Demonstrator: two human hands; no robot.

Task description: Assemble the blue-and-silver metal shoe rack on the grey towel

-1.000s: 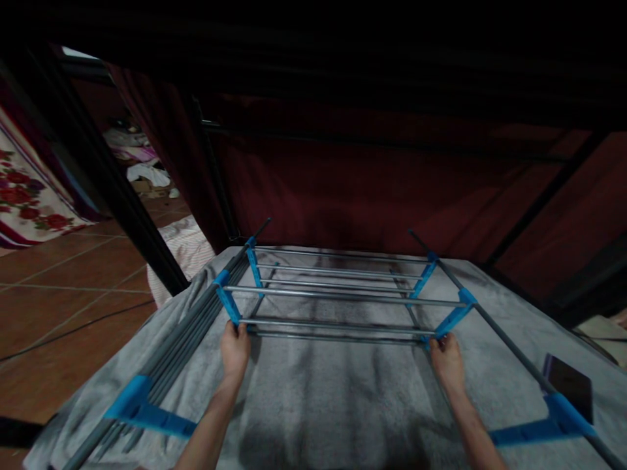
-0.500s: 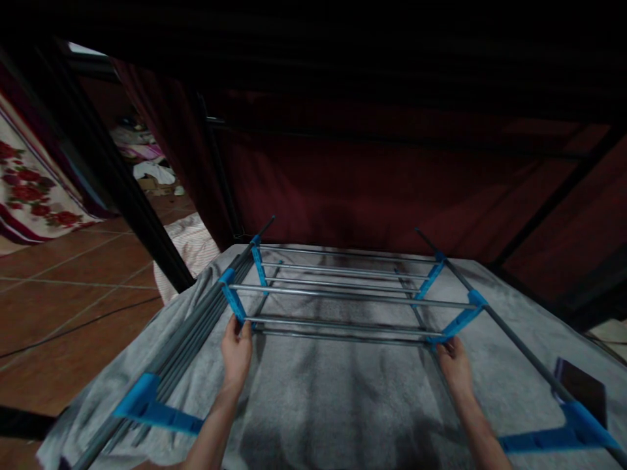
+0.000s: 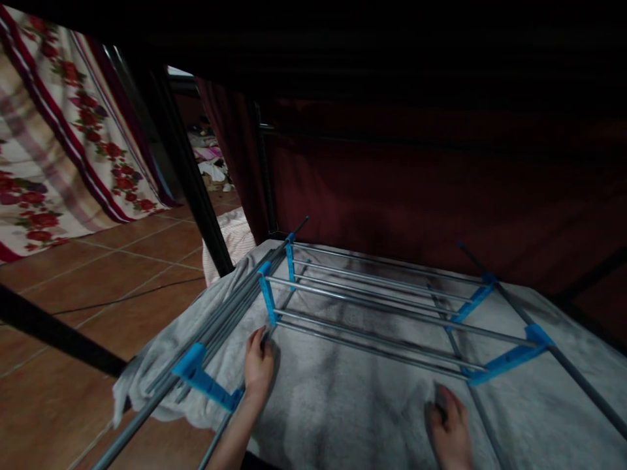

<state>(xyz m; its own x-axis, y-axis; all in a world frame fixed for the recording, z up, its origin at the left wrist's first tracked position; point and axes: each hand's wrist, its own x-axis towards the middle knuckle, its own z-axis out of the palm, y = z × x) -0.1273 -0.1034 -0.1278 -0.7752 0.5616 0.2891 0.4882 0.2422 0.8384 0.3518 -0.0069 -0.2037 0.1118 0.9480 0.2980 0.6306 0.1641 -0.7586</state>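
Note:
A rack of grey metal tubes with blue plastic brackets lies on a grey blanket (image 3: 337, 405). My left hand (image 3: 258, 365) is closed around the lower left tube (image 3: 290, 297), just nearer to me than the middle left bracket (image 3: 267, 297). Another blue bracket (image 3: 208, 382) sits on the left side close to my forearm. My right hand (image 3: 450, 424) hovers above the blanket, apart from the rack, its fingers loosely bent with a gap at the thumb. The right bracket (image 3: 512, 358) is beyond it. Several crossbars (image 3: 392, 310) join the two sides.
Several loose grey tubes (image 3: 232, 310) lie along the blanket's left edge. A dark post (image 3: 196, 176) stands to the left, with a dark red curtain (image 3: 392, 196) behind the rack. Flowered cloth (image 3: 88, 124) hangs over the tiled floor (image 3: 132, 261), where a cable (image 3: 132, 299) runs.
My view has turned left, so the rack sits further right. My right hand has let go of the right bracket and drawn back. My left hand has slid from its bracket onto the tube.

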